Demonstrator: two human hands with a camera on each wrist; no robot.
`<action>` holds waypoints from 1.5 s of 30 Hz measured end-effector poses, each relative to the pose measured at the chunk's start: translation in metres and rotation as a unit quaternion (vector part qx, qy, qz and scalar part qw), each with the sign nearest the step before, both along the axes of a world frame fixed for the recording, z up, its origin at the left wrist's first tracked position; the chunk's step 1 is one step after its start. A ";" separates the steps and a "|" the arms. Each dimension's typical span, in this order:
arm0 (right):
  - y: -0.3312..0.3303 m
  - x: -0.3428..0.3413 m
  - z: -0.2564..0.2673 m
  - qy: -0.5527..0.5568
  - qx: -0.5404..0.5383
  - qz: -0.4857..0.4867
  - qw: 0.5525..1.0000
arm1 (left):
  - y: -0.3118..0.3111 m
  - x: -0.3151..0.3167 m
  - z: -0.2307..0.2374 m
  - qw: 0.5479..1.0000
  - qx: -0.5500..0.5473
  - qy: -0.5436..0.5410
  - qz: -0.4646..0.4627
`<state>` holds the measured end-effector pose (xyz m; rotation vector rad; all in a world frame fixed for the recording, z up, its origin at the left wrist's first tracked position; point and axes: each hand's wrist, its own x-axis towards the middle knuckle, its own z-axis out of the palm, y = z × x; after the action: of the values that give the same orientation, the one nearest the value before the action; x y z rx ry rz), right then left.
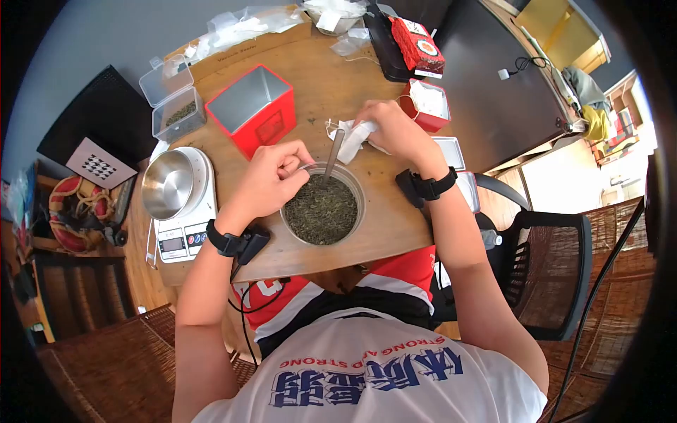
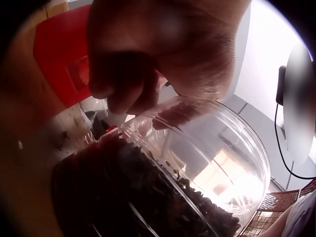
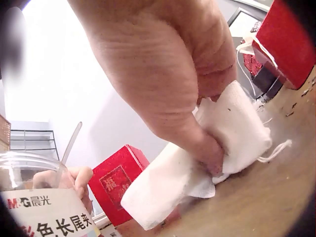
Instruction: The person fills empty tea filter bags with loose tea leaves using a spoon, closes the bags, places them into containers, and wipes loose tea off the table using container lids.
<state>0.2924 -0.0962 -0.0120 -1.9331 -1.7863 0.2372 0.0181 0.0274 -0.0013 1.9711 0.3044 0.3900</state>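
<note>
A clear round jar [image 1: 362, 203] of dark dried leaves [image 1: 321, 211] stands near the table's front edge, a metal spoon [image 1: 336, 149] upright in it. My left hand [image 1: 270, 180] grips the jar's rim at its upper left; in the left wrist view that hand [image 2: 168, 44] is over the transparent wall [image 2: 217, 133]. Just beyond the jar, my right hand [image 1: 397, 130] holds a small white cloth bag [image 1: 351, 144]. The right wrist view shows the bag [image 3: 158, 185] lying slanted, pinched near its drawstring end by the right hand [image 3: 153, 74]. What the bag contains is hidden.
An open red tin [image 1: 273, 125] stands beyond the left hand. To the left are a scale [image 1: 185, 238] with a steel bowl [image 1: 168, 185] and a plastic box [image 1: 178, 116]. A red box [image 1: 427, 106] with white bags and a red packet [image 1: 417, 48] are at the right.
</note>
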 end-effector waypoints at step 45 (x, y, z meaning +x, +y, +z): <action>0.089 -0.130 0.200 -0.257 -0.104 0.046 0.960 | 0.012 0.002 -0.012 0.976 0.023 -0.196 0.094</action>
<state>0.1628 -0.0074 0.1877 -2.2059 -2.2608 -0.0600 0.0197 0.0397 -0.0129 1.8640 0.2291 0.9021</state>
